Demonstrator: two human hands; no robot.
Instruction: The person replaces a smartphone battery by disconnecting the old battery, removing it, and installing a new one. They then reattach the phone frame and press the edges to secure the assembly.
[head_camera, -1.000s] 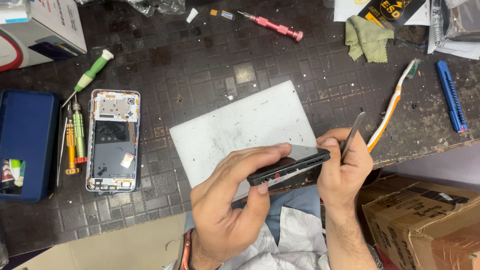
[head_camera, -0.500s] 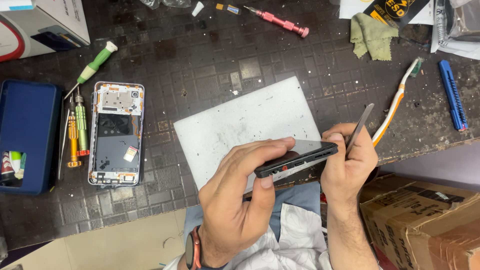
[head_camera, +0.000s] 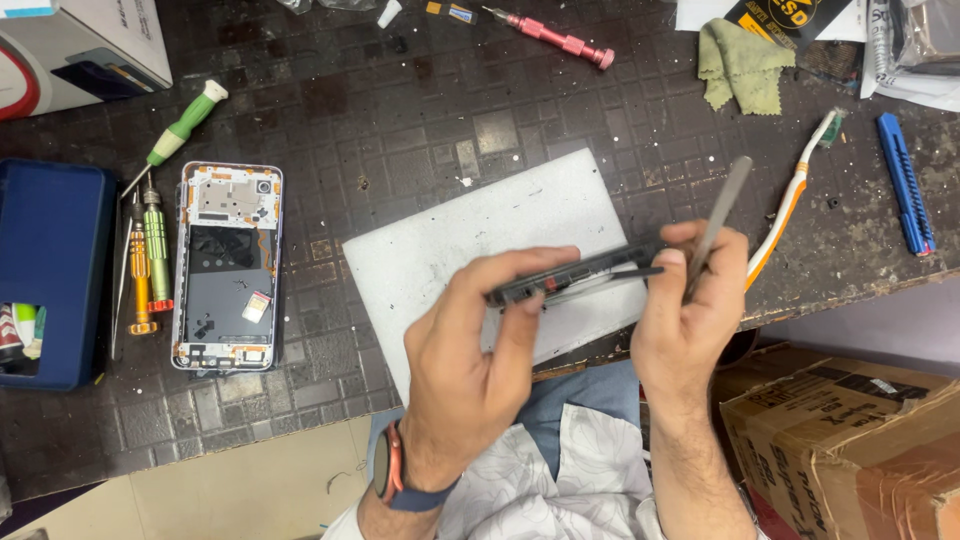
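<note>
Left hand (head_camera: 470, 345) grips a dark phone part (head_camera: 575, 275) edge-on, thumb under the near end, fingers wrapped over the top; the part sits above the near edge of a white work mat (head_camera: 450, 235), lifted off it, tilted slightly upward toward the right. Right hand (head_camera: 690, 305) closes on the part's right end with thumb and forefinger; the same hand also pinches a thin flat metal pry tool (head_camera: 722, 210), which stands up and leans away from the person; whether the tool's lower tip touches the part cannot be told, fingers hide it.

White work mat lies on a dark gridded bench mat (head_camera: 400, 110), turned at a slight angle; to its left, well apart from the hands, an opened phone frame (head_camera: 228, 265) lies flat, internals up; just beside that frame, two small screwdrivers, one green (head_camera: 157, 245), one orange (head_camera: 140, 280); a longer green-and-white screwdriver (head_camera: 180, 128) lies diagonal above them; blue case (head_camera: 50, 270) at the far left edge.

Right of the hands: orange-and-white toothbrush (head_camera: 790, 215), diagonal, near the pry tool; blue cutter (head_camera: 906, 180) farther right; green cloth (head_camera: 740, 65) and pink screwdriver (head_camera: 555, 35) along the far side; cardboard box (head_camera: 850, 440) below the bench edge, lower right.
</note>
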